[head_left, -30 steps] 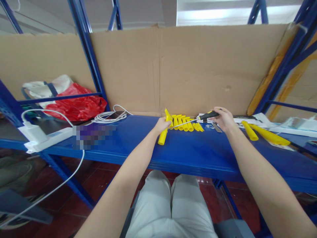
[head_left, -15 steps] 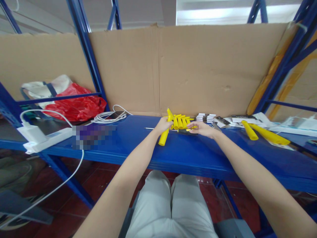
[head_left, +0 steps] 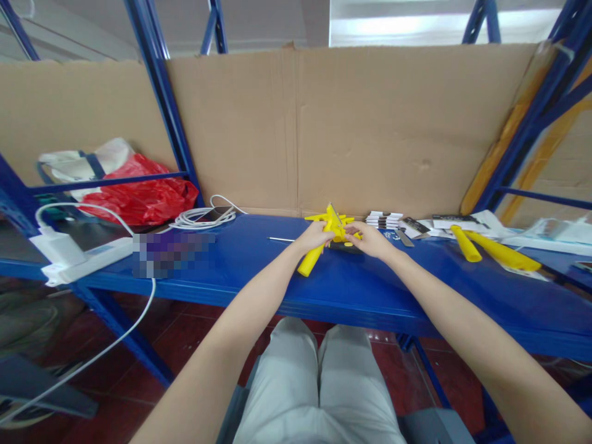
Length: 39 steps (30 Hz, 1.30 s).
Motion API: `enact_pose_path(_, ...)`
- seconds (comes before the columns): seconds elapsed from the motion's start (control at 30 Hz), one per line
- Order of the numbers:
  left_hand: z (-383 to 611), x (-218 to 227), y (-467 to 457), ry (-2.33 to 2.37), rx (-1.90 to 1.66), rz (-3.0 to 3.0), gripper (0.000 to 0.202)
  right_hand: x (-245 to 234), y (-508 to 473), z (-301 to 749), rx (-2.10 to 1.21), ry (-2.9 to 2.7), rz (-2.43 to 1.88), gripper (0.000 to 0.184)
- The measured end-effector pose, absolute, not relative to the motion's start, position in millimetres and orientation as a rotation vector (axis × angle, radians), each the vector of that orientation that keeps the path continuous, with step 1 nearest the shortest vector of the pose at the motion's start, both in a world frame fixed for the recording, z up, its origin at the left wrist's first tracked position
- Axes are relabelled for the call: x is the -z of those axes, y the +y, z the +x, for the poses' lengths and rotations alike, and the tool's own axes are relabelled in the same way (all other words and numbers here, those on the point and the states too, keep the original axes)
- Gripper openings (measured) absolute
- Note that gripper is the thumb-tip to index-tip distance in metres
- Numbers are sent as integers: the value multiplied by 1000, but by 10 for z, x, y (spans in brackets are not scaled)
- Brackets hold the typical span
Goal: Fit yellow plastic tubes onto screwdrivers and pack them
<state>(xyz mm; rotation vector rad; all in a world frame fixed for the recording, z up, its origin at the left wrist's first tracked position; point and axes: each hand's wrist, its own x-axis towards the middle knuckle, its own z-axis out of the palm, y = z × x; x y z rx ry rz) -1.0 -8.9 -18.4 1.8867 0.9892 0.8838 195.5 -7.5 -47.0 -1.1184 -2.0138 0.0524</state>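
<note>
At centre frame, the yellow tool is gripped by the left hand, while the right hand, its hold indiscernible, has been brought to the tool's head, suggesting work done by touch.

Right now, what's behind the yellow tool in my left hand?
Behind the yellow tool, parts of other yellow pieces show, with the cardboard panel beyond. The tool, left hand and right hand cover the rest.
</note>
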Motion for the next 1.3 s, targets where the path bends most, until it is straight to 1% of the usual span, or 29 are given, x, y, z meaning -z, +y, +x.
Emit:
enact_pose_path(0.1,49,182,-141,956,-841,1902,13,417,-121,1928,67,-2000,-1145,14)
enact_pose_path(0.27,85,170,-183,955,-807,1917,18,364,-173,1934,143,-1993,-1152,11)
enact_pose_path(0.5,73,164,-184,940,-768,1926,18,334,-202,1930,158,-1987,-1212,7)
enact_pose_path(0.8,80,162,-199,942,-769,1953,22,336,-218,1896,152,-2006,-1327,9)
enact_pose_path(1.0,66,187,-147,1005,-797,1922,16,337,-192,1935,198,-2032,-1362,10)
enact_pose_path(1.13,52,196,-127,1014,-800,1904,9,288,-168,2078,225,-1940,-1598,13)
enact_pose_path(1.3,49,201,-117,1029,-797,1898,10,254,-168,2459,308,-1838,-2007,20)
